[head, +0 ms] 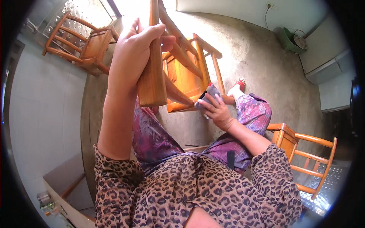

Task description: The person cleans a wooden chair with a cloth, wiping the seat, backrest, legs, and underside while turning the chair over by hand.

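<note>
Before me a varnished wooden chair [182, 77] is held tipped over, its seat panel and rails showing between my knees. My left hand [135, 48] wraps around a thick post [153, 88] of the chair at the upper left, thumb across the front. A grey cloth [213, 90] with black and red parts lies under the fingers of my right hand [219, 114]. That hand holds the cloth against the chair frame near its lower right corner. Part of the post's top end runs out of view.
A second wooden chair [97, 47] stands at the upper left by the wall. Another wooden chair [288, 139] is close at my right. A green bucket [288, 42] sits against the far wall below a socket with a cable. Concrete floor [256, 54] lies between.
</note>
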`<state>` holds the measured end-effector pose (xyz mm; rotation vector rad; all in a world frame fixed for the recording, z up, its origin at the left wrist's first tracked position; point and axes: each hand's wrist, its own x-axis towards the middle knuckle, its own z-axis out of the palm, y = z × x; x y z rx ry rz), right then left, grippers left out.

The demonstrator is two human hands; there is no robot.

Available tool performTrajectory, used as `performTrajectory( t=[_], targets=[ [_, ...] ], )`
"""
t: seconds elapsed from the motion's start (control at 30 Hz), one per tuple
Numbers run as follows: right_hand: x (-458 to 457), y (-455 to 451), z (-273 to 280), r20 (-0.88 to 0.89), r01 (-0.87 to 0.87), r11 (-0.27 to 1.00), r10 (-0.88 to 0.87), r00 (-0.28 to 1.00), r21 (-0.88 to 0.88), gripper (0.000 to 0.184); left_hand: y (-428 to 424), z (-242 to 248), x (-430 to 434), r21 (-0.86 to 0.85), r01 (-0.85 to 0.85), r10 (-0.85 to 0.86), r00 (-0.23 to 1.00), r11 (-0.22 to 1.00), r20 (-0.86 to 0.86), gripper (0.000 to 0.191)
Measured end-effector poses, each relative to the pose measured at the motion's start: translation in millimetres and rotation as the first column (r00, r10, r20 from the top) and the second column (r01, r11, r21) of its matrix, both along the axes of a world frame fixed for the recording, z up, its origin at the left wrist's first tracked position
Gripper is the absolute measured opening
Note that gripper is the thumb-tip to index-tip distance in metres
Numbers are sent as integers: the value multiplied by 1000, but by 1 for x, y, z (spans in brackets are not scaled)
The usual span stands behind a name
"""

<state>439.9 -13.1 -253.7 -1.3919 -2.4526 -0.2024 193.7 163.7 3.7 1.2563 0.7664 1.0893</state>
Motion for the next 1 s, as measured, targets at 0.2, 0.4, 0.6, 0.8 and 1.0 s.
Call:
performTrajectory(
  t=[0.2,0.4,0.6,0.8,1.0],
  targets=[
    [4,-8,23,-262,168,968,-214,941,-188,25,-10,10,13,16,-36,36,998,999,-48,25],
    [-8,-12,25,-655,417,846,-526,543,-334,25,-9,16,10,31,29,-28,999,999,-37,24],
    [-49,6,42,-254,213,958,-257,932,-190,35,-9,13,9,45,-17,21,996,999,-87,25],
    [-31,11,5,-87,135,990,-137,987,-36,30,-11,22,12,-43,-31,31,999,999,-20,30],
    [-20,4,30,-235,127,989,-142,962,-75,25,-18,33,8,-38,-30,31,1000,999,3,41]
  ],
)
